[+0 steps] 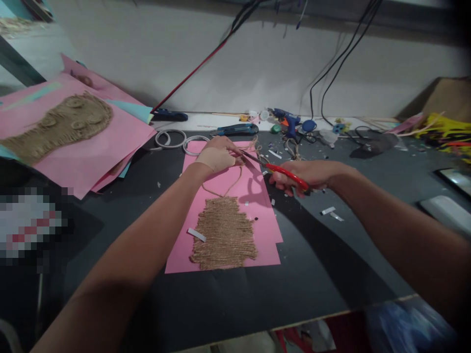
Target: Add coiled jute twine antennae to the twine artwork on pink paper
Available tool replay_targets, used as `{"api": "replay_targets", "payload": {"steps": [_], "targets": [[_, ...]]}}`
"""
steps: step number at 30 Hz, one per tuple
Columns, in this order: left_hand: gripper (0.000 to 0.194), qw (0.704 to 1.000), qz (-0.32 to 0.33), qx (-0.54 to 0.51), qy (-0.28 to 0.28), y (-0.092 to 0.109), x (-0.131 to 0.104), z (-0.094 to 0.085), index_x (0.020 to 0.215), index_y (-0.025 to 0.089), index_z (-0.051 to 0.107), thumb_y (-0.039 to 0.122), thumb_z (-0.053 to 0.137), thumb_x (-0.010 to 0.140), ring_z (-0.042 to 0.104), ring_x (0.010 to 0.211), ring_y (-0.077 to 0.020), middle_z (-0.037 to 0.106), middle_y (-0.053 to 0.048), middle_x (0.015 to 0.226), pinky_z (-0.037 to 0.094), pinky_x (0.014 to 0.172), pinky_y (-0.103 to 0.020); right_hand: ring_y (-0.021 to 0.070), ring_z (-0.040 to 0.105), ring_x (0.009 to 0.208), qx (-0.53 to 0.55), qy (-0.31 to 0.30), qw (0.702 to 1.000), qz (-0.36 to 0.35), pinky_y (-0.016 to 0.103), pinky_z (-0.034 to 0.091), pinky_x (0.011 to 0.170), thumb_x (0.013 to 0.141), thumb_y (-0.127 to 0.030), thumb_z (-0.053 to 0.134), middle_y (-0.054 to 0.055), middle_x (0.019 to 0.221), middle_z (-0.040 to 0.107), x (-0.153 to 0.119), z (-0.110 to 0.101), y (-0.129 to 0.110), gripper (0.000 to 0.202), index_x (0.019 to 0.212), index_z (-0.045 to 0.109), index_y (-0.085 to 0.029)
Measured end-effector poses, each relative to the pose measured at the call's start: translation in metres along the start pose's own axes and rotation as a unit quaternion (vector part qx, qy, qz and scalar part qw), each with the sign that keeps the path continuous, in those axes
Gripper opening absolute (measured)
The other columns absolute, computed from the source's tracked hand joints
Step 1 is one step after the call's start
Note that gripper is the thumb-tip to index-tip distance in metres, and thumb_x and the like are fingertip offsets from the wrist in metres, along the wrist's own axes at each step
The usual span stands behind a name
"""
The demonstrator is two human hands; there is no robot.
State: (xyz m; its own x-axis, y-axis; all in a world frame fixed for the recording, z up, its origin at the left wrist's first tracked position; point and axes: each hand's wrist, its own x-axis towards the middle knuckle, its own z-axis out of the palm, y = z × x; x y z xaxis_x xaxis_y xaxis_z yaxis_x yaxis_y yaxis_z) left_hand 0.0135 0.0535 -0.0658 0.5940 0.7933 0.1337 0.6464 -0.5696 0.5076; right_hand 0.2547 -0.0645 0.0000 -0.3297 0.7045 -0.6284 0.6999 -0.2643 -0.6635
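Pink paper [265, 225] lies on the dark table, with rows of brown jute twine [224, 233] laid side by side on its lower half. A thin length of twine loops up from these rows toward my left hand [220, 153], whose fingers pinch it near the paper's top. My right hand [309, 175] grips red-handled scissors [287, 175], their blades pointing left and reaching the twine by my left fingertips. Whether the blades touch the twine I cannot tell. A small white strip [196, 235] rests across the left edge of the twine rows.
On the left, pink sheets [106, 147] carry another twine piece [66, 122]. Along the back lie a blue cutter knife [235, 129], tape rings [170, 139] and a blue glue gun [289, 122]. Paper scraps [331, 213] are scattered at right; a phone [456, 179] lies at the far right.
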Motion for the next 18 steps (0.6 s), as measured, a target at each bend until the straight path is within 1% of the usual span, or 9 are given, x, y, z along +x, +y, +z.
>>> {"api": "replay_targets", "payload": {"steps": [2, 5, 7, 10, 13, 14, 16, 18], "targets": [[0.032, 1.000, -0.001, -0.004, -0.006, 0.001, -0.001, -0.001, 0.105, 0.031, 0.086, 0.045, 0.079, 0.077, 0.070, 0.107, -0.0246, 0.078, -0.004, 0.120, 0.056, 0.096, -0.040, 0.0127, 0.057, 0.057, 0.015, -0.001, 1.000, 0.000, 0.021, 0.048, 0.042, 0.063, -0.090, 0.075, 0.004, 0.068, 0.060, 0.002, -0.003, 0.004, 0.077, 0.083, 0.058, -0.017], [0.031, 1.000, -0.004, -0.008, -0.008, 0.001, -0.001, -0.001, 0.104, 0.033, 0.085, 0.045, 0.079, 0.077, 0.069, 0.107, -0.0244, 0.078, -0.003, 0.121, 0.055, 0.098, -0.039, 0.0139, 0.061, 0.066, 0.045, -0.001, 0.999, -0.007, 0.020, 0.050, 0.044, 0.072, -0.088, 0.072, 0.005, 0.075, 0.059, 0.004, -0.006, 0.007, 0.074, 0.087, 0.059, -0.017], [0.033, 1.000, -0.001, -0.009, -0.007, -0.001, 0.000, 0.001, 0.105, 0.030, 0.085, 0.046, 0.079, 0.077, 0.069, 0.107, -0.0240, 0.078, -0.005, 0.120, 0.055, 0.098, -0.038, 0.0144, 0.062, 0.067, 0.057, -0.002, 0.998, -0.012, 0.020, 0.051, 0.044, 0.071, -0.088, 0.071, 0.005, 0.079, 0.060, 0.003, -0.006, 0.006, 0.076, 0.092, 0.060, -0.016], [0.035, 1.000, 0.000, -0.005, -0.003, -0.004, 0.002, 0.003, 0.105, 0.028, 0.084, 0.046, 0.080, 0.076, 0.068, 0.107, -0.0241, 0.077, -0.006, 0.120, 0.054, 0.098, -0.036, 0.0154, 0.063, 0.069, 0.053, 0.001, 0.998, -0.017, 0.021, 0.053, 0.044, 0.066, -0.089, 0.075, 0.008, 0.083, 0.062, 0.001, -0.006, 0.004, 0.081, 0.095, 0.061, -0.014], [0.030, 1.000, -0.004, 0.029, -0.004, -0.007, 0.005, 0.004, 0.100, 0.028, 0.084, 0.046, 0.081, 0.075, 0.067, 0.106, -0.0257, 0.077, -0.006, 0.117, 0.053, 0.098, -0.039, 0.0148, 0.062, 0.069, 0.044, 0.004, 0.999, -0.012, 0.019, 0.051, 0.043, 0.069, -0.085, 0.077, 0.009, 0.084, 0.064, 0.000, -0.006, 0.002, 0.077, 0.094, 0.062, -0.014], [0.032, 0.999, -0.008, 0.042, -0.002, -0.008, 0.005, 0.004, 0.100, 0.028, 0.083, 0.047, 0.081, 0.075, 0.067, 0.106, -0.0264, 0.077, -0.006, 0.117, 0.052, 0.098, -0.039, 0.0149, 0.062, 0.069, 0.042, 0.004, 0.999, -0.012, 0.019, 0.050, 0.043, 0.070, -0.083, 0.077, 0.009, 0.085, 0.064, 0.000, -0.006, 0.001, 0.075, 0.094, 0.062, -0.014], [0.040, 0.998, -0.017, 0.064, 0.007, -0.010, 0.007, 0.004, 0.106, 0.026, 0.081, 0.051, 0.081, 0.075, 0.065, 0.110, -0.0282, 0.076, -0.008, 0.120, 0.051, 0.100, -0.041, 0.0156, 0.064, 0.071, 0.038, 0.005, 0.999, -0.017, 0.019, 0.050, 0.043, 0.072, -0.080, 0.078, 0.010, 0.087, 0.065, 0.001, -0.007, 0.001, 0.072, 0.096, 0.063, -0.013], [0.048, 0.997, -0.019, 0.075, 0.012, -0.011, 0.007, 0.004, 0.110, 0.024, 0.080, 0.055, 0.083, 0.074, 0.063, 0.115, -0.0296, 0.073, -0.009, 0.124, 0.048, 0.104, -0.042, 0.0164, 0.065, 0.073, 0.039, 0.003, 0.999, -0.026, 0.019, 0.050, 0.044, 0.073, -0.079, 0.079, 0.011, 0.090, 0.067, 0.001, -0.008, 0.002, 0.072, 0.098, 0.063, -0.013]]}}
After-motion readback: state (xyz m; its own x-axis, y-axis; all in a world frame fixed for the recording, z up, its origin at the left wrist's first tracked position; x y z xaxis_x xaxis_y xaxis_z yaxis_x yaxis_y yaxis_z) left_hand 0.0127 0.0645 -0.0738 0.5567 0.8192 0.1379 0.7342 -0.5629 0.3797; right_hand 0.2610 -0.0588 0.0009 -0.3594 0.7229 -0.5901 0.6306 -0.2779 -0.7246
